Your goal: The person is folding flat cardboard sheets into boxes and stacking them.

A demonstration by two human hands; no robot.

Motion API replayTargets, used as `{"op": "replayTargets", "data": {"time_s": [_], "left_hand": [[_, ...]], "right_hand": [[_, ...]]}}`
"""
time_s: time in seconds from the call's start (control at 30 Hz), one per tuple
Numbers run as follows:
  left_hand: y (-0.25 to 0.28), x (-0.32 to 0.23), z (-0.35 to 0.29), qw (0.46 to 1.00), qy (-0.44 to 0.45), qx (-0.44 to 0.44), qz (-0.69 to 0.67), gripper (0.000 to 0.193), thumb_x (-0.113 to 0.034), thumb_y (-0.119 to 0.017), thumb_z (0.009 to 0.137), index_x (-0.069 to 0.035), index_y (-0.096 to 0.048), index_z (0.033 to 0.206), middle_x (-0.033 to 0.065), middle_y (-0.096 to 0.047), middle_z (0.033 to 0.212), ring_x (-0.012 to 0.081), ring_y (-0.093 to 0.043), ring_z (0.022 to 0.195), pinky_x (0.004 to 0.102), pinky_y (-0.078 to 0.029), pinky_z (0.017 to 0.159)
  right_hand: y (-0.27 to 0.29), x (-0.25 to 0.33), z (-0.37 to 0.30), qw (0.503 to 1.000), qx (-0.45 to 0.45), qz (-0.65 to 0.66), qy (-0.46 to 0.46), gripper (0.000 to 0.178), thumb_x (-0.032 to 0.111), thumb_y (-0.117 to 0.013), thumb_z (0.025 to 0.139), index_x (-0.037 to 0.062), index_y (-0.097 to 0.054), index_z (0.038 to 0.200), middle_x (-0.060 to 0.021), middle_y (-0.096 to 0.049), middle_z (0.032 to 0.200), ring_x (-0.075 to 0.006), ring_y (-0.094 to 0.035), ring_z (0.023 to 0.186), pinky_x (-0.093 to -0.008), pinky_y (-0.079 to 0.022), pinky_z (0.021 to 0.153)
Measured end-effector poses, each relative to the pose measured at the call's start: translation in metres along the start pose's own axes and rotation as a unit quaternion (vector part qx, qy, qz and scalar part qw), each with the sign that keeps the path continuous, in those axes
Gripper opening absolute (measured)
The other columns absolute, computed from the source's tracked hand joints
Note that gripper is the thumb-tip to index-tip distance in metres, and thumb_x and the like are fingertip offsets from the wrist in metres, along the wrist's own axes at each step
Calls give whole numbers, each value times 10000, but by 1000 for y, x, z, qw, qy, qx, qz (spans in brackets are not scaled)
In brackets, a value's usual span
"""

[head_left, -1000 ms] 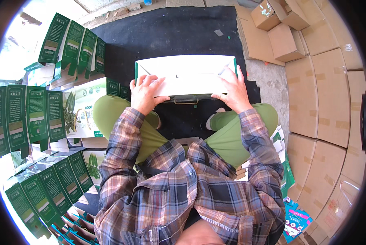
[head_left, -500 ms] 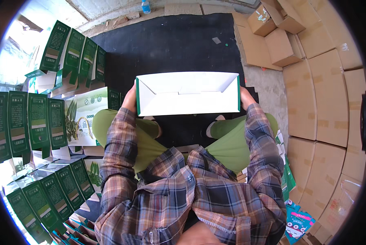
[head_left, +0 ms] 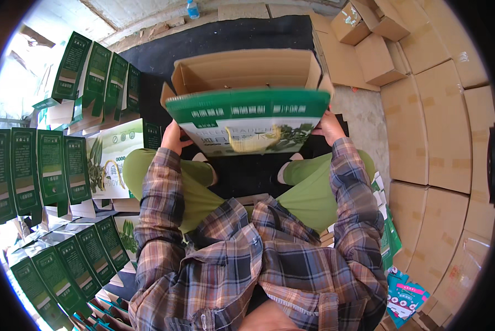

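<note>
Between my hands is a green and white printed carton (head_left: 247,118) with a yellow rope handle (head_left: 253,139) on its near face. Its top is open, showing the plain brown inside, and a flap sticks out at each end. My left hand (head_left: 173,138) grips the lower left end, with fingers reaching under it. At the lower right end, my right hand (head_left: 329,128) holds the carton, its fingers partly behind the panel. The carton is tilted over the black mat, beyond my knees.
Rows of green printed cartons (head_left: 54,165) stand along the left. Brown cardboard boxes (head_left: 405,132) are stacked at the right, with open ones (head_left: 380,60) at the far right. A black mat (head_left: 231,36) covers the floor. A small blue bottle (head_left: 192,9) stands at the back.
The carton has been turned over between my hands: its white inner bottom faced me before, and now its printed side and open brown top show. My hands stay at its two ends.
</note>
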State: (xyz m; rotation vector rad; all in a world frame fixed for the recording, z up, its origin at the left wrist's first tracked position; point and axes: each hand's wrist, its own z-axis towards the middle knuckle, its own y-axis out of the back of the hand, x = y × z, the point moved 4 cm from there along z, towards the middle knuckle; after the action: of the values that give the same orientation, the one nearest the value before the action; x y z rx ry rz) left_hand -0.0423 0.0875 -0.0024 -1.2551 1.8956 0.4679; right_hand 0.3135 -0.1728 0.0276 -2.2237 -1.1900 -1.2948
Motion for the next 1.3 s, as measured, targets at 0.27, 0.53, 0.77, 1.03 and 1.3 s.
{"op": "replayTargets", "data": {"time_s": [0.27, 0.53, 0.77, 1.03, 1.3], "left_hand": [[19, 26, 24, 996, 59, -20, 57, 475, -478, -531, 835, -166, -563, 1192, 51, -563, 1149, 228, -492, 1071, 493, -383, 874], [-6, -20, -14, 995, -31, -30, 88, 709, -668, -452, 829, -173, -455, 1336, 30, -527, 1241, 185, -447, 1136, 456, -415, 815], [3, -12, -11, 977, -82, -14, 198, 700, -184, -728, 710, -112, -442, 1345, 104, -545, 1186, 164, -563, 983, 299, -504, 689], [-13, -29, -22, 906, -198, 69, 368, 1013, -111, -796, 596, -137, -248, 1446, 178, -272, 1364, 243, -493, 1017, 331, -451, 906], [-13, -24, -17, 870, -243, 92, 420, 1137, -243, -885, 541, -81, -216, 1445, 197, -233, 1376, 281, -439, 1132, 366, -431, 962]], "right_hand": [[-16, -23, 5, 993, 54, -62, -86, 366, 302, -449, 932, 94, -520, 1224, -66, -612, 1084, -218, -606, 946, -434, -533, 751], [-16, 6, -22, 992, -35, -103, -69, 611, 592, -365, 909, 89, -557, 1198, -40, -653, 977, -163, -636, 754, -316, -517, 567], [-24, 22, -42, 979, -9, -205, 2, 569, 491, -546, 864, 49, -535, 1221, -67, -657, 992, -143, -638, 753, -252, -478, 519], [-19, 12, -29, 976, 63, -119, 170, 665, 64, -680, 707, -8, -438, 1322, -102, -631, 1027, -152, -584, 905, -295, -459, 855], [-35, 19, -35, 983, 86, -107, 123, 707, 133, -740, 723, 11, -423, 1343, -142, -558, 1161, -115, -581, 861, -267, -492, 750]]}}
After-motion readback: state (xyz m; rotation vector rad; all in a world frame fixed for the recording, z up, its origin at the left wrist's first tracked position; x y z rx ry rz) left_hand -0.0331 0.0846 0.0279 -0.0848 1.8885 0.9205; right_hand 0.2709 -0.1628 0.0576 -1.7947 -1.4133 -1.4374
